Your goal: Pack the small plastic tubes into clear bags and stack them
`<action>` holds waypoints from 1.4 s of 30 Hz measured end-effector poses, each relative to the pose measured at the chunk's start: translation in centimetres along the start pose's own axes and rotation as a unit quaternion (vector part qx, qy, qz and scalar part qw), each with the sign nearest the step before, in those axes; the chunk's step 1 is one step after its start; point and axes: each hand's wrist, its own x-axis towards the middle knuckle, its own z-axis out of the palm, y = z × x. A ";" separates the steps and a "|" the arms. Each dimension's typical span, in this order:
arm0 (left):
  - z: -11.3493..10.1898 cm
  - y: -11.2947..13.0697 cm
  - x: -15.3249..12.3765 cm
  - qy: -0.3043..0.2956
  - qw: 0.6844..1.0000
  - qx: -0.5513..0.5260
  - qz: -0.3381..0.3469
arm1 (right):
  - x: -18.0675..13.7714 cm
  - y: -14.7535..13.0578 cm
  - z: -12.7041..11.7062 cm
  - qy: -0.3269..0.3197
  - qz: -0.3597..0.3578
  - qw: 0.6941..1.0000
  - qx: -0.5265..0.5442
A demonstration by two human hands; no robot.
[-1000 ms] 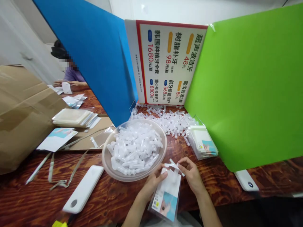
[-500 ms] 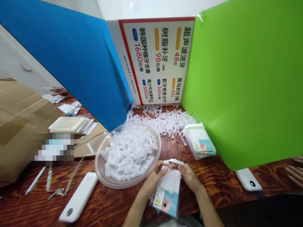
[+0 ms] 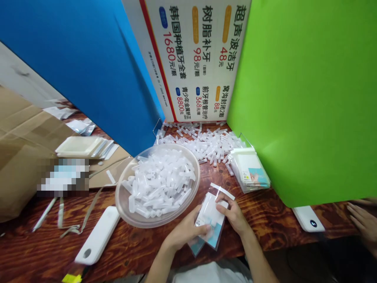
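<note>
Both of my hands hold a small clear plastic packet [image 3: 209,215] with a printed card and white tubes inside, just above the wooden table [image 3: 265,224]. My left hand [image 3: 185,232] grips its lower left side, fingers curled over it. My right hand [image 3: 232,214] pinches the upper right edge, where a white sealing strip [image 3: 224,190] sticks out at the top. A round translucent bowl [image 3: 125,204] heaped with small white plastic tubes [image 3: 160,182] sits just to the left of my hands.
More loose tubes [image 3: 206,143] lie at the back below a printed sign [image 3: 197,59]. A stack of filled packets [image 3: 250,175] rests by the green divider [image 3: 309,98]; a blue divider [image 3: 82,67] stands left. White power banks [image 3: 97,239], [image 3: 308,218], a cardboard box [image 3: 20,157], another person's hand [image 3: 363,222].
The packet has tilted and lowered onto the table between my hands; my left hand now grips lower on it. The view shifted down, and another person's hand came further in at the right.
</note>
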 end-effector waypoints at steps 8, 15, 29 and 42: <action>0.3 0.4 -0.3 -0.007 1.000 -0.004 -0.005 | -0.2 -0.2 -0.4 -0.018 -0.046 0.997 -0.064; -0.1 0.8 -1.1 -0.032 0.999 -0.014 -0.030 | -1.0 -0.4 -1.3 -0.089 -0.011 0.991 -0.097; -0.8 0.8 -1.6 -0.048 0.997 -0.013 -0.056 | -1.2 -3.7 -1.6 -0.230 -0.017 0.950 -0.209; -0.6 0.6 -1.5 -0.053 0.997 -0.011 -0.052 | -1.6 -1.6 -1.2 -0.137 -0.032 0.985 -0.103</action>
